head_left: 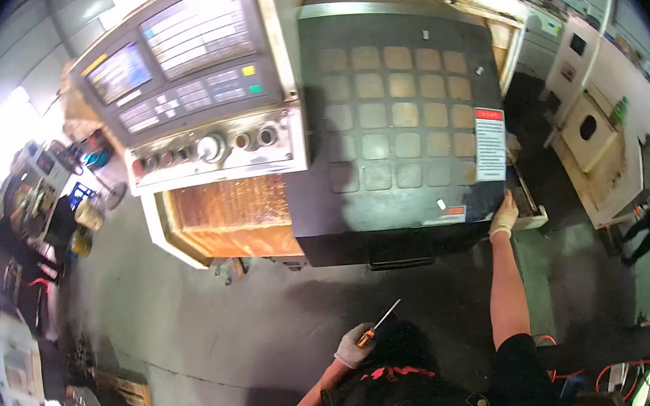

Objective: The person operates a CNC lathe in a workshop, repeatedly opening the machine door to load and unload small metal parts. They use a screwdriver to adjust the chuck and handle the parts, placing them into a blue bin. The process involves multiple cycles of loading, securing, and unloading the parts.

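Gripping screwdriver (368,335) in left hand (350,349); touching machine door (399,126) with right hand (504,215), unclear if closed; likely steadying door, next needing firm hold.

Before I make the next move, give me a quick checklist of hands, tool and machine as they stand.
1. Screwdriver secure in the left hand: ok, gripped by its orange handle.
2. Screwdriver shaft away from the black machine cover: ok, it appears below the cover's lower edge, angled up and right.
3. Right hand off the cover: not ok, it is at the lower right corner.
4. Right fingers' grip on the edge: cannot tell, the fingers are partly hidden.
5. Screens on the control panel lit: ok, both are bright.
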`<control>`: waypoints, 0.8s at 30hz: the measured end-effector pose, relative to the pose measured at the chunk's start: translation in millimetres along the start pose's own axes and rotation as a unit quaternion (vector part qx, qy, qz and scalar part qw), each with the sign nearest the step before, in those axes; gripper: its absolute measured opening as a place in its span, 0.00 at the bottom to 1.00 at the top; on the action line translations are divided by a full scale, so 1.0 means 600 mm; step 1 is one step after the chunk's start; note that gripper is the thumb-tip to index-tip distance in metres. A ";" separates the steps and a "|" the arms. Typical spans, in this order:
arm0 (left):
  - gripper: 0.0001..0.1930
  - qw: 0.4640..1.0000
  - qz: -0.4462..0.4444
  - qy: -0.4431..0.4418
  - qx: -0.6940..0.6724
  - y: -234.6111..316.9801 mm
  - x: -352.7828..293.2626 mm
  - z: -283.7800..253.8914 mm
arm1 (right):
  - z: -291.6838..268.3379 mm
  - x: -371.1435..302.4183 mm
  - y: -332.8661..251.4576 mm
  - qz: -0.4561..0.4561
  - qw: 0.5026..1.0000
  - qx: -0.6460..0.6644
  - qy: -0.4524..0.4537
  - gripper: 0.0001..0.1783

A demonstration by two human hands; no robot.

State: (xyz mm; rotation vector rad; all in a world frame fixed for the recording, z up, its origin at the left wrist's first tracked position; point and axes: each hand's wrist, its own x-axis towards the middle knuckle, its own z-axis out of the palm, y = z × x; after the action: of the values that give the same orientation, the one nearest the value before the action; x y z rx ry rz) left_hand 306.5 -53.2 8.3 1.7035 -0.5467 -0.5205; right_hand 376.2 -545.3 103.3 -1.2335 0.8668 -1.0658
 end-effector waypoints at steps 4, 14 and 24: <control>0.18 0.997 -0.008 0.034 -0.065 -0.035 -0.008 -0.007 | 0.015 -0.020 -0.029 0.031 0.998 -0.033 0.031 0.28; 0.18 0.998 -0.008 0.056 -0.036 -0.018 -0.036 -0.014 | 0.010 -0.018 -0.024 0.036 0.999 -0.011 0.019 0.31; 0.19 0.999 -0.016 0.023 -0.023 -0.044 -0.035 -0.017 | -0.001 -0.006 -0.011 0.001 1.000 0.003 0.018 0.30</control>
State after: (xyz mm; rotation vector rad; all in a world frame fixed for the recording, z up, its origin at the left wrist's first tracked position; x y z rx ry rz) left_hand 298.3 -27.8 -14.9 1.6776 -0.4718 -0.5110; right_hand 373.7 -541.9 109.6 -1.2116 0.8931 -1.0910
